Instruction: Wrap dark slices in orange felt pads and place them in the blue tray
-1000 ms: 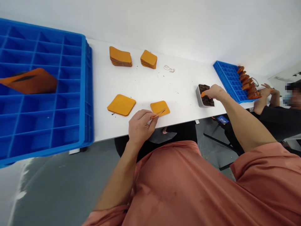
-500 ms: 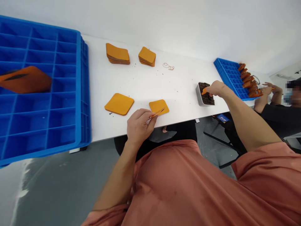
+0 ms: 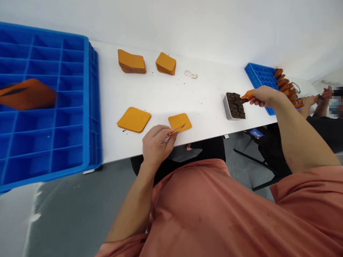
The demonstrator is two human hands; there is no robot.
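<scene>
My left hand pinches a thin orange-yellow sheet, seen nearly edge-on, with a dark slit near its tip. Under it lies a small stack of rounded orange-yellow sheets. A larger stack is flat on the table to the left. At the right, my right hand is closed, with something orange at its fingertips; whether a finger cover or a held piece is unclear. Dark brown strips jut from it over a grey-white tub packed with similar strips.
Two more sheet stacks and a loose thin cord lie toward the wall. A big divided blue crate stands left with an orange pouch. Another blue crate holds orange pouches near a co-worker's arms.
My right hand has drawn back to the right from the tub, and dark strips now show at its fingertips. My left hand keeps its pinch on the thin sheet.
</scene>
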